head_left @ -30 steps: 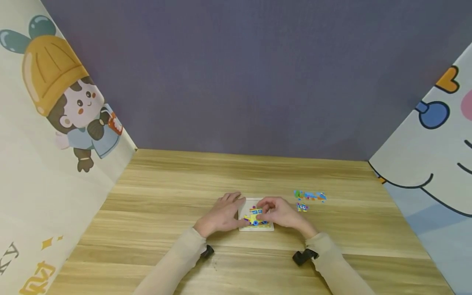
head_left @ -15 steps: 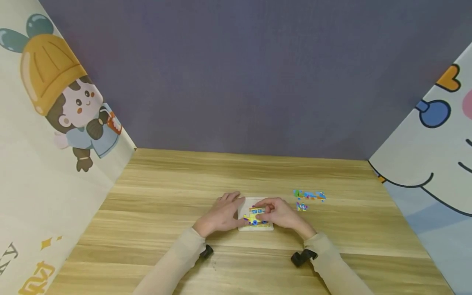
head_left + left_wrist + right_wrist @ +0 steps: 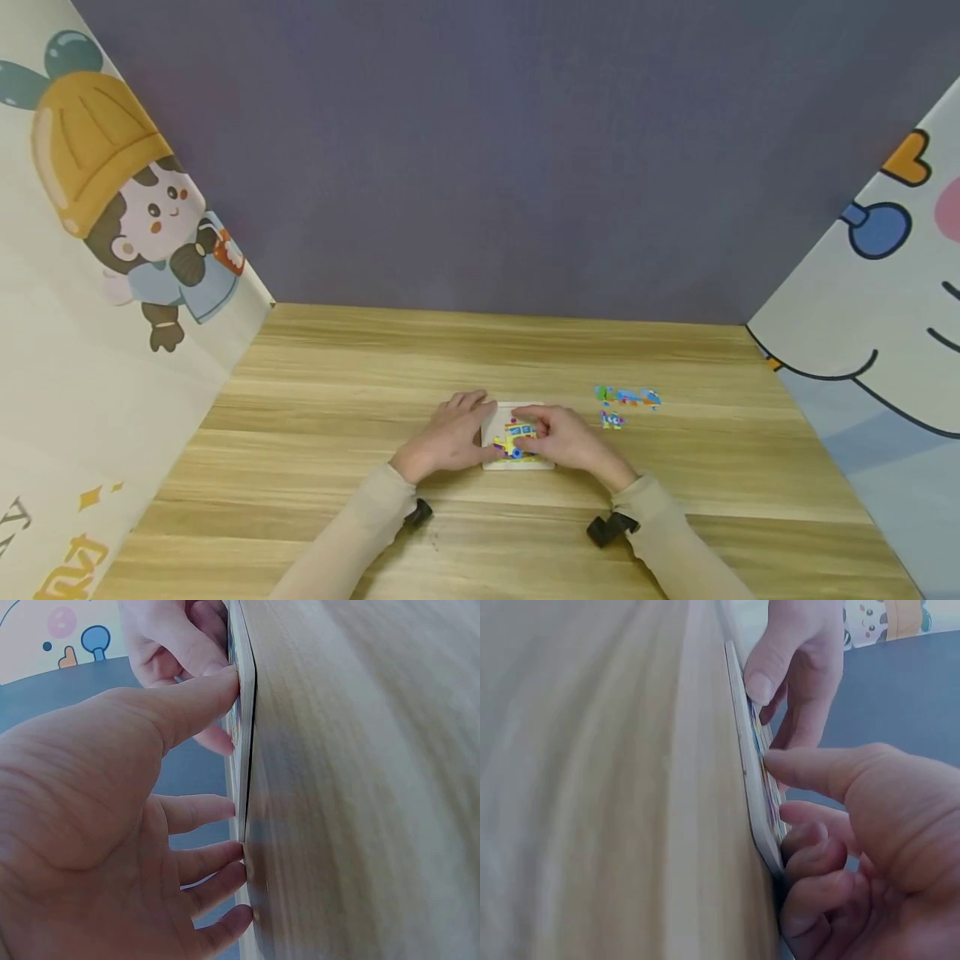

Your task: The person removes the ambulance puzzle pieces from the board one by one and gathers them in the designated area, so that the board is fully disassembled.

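A small white-rimmed jigsaw tray (image 3: 498,467) lies on the table between the hands. In it, joined puzzle pieces show a yellow bus (image 3: 520,432) with blue wheels; the tray's upper part is bare and pale. My left hand (image 3: 452,435) rests along the tray's left side, fingers straight, its thumb touching the lower left of the picture. My right hand (image 3: 572,440) is over the tray's right side. In the right wrist view its straight thumb (image 3: 810,769) presses the picture, the index fingertip touches further along, and the other fingers are curled. The right hand hides part of the bus.
To the right of the tray, several loose blue puzzle pieces (image 3: 633,397) lie in a row, with another purple-and-blue piece (image 3: 612,420) just below them. A grey panel (image 3: 510,167) rises behind the wooden table (image 3: 360,358), with cartoon-printed panels at both sides.
The right hand's thumb and fingertips have shifted slightly left over the bus picture. The left hand holds its place, and the loose pieces have not moved.
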`<state>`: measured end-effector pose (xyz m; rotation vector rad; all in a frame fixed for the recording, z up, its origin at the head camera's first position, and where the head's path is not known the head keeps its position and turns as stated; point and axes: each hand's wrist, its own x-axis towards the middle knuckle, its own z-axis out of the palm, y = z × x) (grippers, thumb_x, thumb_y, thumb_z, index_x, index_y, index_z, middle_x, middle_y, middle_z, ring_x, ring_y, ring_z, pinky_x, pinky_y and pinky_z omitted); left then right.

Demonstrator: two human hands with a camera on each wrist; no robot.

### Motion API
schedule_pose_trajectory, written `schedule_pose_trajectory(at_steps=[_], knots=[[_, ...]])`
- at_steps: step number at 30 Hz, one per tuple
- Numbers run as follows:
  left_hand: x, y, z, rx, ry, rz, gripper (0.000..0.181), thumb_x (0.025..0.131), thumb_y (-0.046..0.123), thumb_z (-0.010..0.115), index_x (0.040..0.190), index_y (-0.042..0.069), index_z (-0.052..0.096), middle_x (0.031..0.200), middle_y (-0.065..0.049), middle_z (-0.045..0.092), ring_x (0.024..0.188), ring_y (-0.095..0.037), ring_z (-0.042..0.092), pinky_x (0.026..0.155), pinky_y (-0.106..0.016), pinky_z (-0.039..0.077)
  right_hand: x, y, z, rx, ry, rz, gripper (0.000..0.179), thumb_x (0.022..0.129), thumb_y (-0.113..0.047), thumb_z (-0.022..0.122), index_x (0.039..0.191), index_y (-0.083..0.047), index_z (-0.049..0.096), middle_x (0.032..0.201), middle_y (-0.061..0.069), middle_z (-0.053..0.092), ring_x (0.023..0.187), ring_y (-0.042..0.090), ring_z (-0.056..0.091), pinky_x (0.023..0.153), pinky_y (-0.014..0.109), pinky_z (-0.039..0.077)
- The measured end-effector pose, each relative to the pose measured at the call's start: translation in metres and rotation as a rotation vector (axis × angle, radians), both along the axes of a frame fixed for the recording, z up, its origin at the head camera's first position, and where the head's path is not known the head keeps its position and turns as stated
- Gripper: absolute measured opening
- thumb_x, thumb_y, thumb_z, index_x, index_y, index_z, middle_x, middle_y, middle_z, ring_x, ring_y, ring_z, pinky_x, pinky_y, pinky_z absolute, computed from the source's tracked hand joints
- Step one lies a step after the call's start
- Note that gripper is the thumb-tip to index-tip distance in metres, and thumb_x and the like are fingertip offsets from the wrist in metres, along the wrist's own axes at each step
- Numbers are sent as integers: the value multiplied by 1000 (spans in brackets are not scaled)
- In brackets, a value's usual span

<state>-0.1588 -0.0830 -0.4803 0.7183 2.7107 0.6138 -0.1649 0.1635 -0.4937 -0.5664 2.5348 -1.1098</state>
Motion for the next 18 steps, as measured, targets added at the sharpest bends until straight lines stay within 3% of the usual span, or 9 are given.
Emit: schedule_pose_trajectory(at_steps=[5,18], knots=[[0,-1,0,9,-1,2,85,98,53,73,161,6,44,172,-19,33,158,-41,31,128,-64,29,2,-3,0,50,41,-1,46,99,-33,76,140,-13,69,66,-7,49,49,6,36,47,20,32],[1,-1,1,2,8,-2,85,98,55,72,162,6,44,173,-19,33,159,-40,31,129,-63,29,4,-7,2,63,53,-32,42,98,-30,78,137,-15,70,68,-7,52,53,6,40,51,21,35]])
